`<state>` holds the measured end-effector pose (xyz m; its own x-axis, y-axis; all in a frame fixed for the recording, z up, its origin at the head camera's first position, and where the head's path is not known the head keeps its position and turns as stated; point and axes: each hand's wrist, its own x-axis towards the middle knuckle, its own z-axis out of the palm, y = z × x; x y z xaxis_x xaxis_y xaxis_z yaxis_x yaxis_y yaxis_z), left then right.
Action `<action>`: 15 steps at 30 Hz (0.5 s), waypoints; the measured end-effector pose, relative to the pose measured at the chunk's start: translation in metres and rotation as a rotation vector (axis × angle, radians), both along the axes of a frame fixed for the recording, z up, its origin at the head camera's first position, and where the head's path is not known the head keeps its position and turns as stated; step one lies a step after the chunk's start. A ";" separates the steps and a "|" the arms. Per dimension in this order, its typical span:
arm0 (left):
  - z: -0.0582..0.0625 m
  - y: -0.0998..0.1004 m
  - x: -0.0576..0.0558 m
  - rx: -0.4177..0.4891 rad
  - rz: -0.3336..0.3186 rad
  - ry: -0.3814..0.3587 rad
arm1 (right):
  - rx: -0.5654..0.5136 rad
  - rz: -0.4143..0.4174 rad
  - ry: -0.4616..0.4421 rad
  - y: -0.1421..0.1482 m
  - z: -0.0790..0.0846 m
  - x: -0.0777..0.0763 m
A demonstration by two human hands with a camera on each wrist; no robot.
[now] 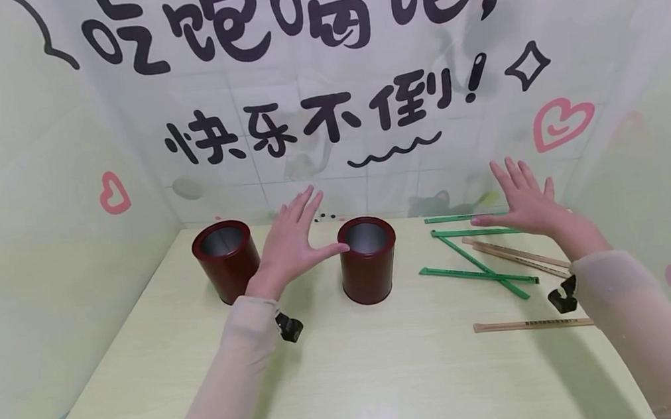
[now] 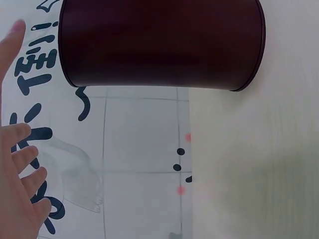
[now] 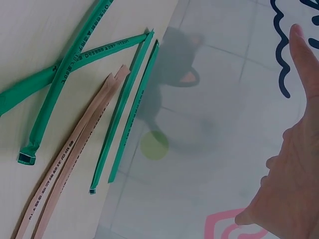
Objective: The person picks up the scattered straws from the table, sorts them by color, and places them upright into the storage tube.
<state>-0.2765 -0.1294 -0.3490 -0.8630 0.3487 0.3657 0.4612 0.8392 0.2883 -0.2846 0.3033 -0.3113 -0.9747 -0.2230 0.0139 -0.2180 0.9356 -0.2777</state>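
My left hand (image 1: 292, 243) hovers with spread fingers between two dark red cylindrical cans, holding nothing. Its thumb overlaps the rim of the middle can (image 1: 368, 273) in the head view. The other can (image 1: 233, 268) stands upright at the left, its open top showing a grey inside. Over the right side of the table my right hand (image 1: 526, 203) is raised, fingers spread, nothing in it. Below and around it lie several green paper-wrapped straws (image 1: 479, 275) and several tan wrapped straws (image 1: 525, 324). In the left wrist view a can (image 2: 162, 45) fills the top.
The pale wooden table (image 1: 350, 381) meets a light printed curtain (image 1: 311, 72) at the back, with dark lettering and hearts. Similar sheeting (image 1: 26, 230) closes off both sides. A black wrist camera (image 1: 288, 327) sits at the left cuff, another (image 1: 563, 296) at the right.
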 end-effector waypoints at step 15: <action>-0.018 0.008 0.008 0.143 -0.018 -0.081 | 0.001 0.020 0.025 -0.001 -0.020 0.001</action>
<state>-0.2683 -0.1217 -0.3673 -0.8859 0.3136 0.3418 0.4458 0.7790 0.4409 -0.2836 0.3021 -0.3312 -0.9695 -0.2422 0.0381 -0.2433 0.9313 -0.2710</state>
